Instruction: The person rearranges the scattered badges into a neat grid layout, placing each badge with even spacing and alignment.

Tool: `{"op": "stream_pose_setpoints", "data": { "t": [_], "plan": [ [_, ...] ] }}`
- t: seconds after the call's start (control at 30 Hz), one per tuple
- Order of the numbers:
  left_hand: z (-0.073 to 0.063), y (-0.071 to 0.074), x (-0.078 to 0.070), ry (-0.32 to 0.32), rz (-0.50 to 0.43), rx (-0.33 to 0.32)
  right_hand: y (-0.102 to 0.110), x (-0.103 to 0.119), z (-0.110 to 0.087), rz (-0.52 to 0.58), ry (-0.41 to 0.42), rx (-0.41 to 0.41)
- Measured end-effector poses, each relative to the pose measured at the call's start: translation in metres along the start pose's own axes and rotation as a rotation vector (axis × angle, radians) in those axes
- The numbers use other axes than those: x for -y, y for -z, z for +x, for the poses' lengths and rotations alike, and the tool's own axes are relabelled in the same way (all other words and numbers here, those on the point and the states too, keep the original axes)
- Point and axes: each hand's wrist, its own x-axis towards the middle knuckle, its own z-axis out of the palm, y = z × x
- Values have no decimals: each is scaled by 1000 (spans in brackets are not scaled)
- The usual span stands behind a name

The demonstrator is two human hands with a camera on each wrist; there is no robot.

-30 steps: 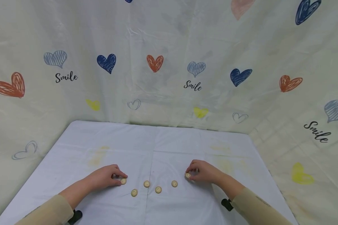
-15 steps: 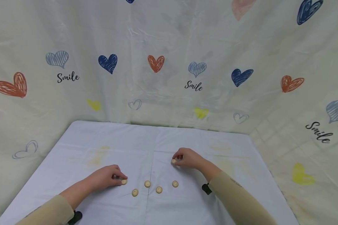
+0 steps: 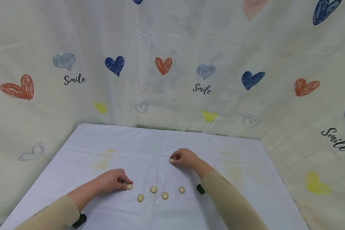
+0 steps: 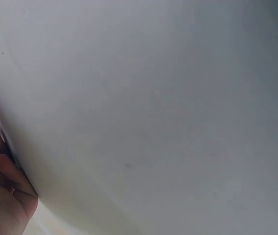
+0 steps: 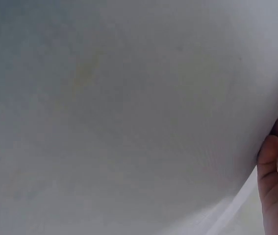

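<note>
Round tan wooden buttons lie on the white-covered table in the head view. My left hand [image 3: 112,180] rests at the left of them and pinches one button [image 3: 129,186] between thumb and fingertips, low on the cloth. Farther back, my right hand [image 3: 185,157] holds another button [image 3: 171,160] by its edge, close over the cloth. Between and in front of the hands lie a button [image 3: 140,198] at the left, two near the middle crease, one of them a button [image 3: 165,195] right of it, and a button [image 3: 181,190] farthest right. Both wrist views show only curled fingers; the buttons are hidden there.
The white tablecloth [image 3: 126,143] has fold creases and faint yellow stains. Behind the table's far edge hangs a pale curtain [image 3: 178,105] printed with hearts and "Smile". A dark wrist camera [image 3: 200,189] sits under the right sleeve, another [image 3: 79,221] under the left.
My right hand has carried its button leftward and farther back across the table. The left hand keeps its place and its button; the view has shifted slightly.
</note>
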Motion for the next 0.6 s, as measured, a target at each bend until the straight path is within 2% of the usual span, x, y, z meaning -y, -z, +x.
{"op": "stream_pose_setpoints", "data": {
  "t": [0.33, 0.6],
  "plan": [
    [3, -2, -4, 34, -3, 9, -3, 1, 0, -15, -36, -17],
    [4, -2, 0, 33, -6, 8, 4, -3, -10, 120, -74, -12]
  ]
}}
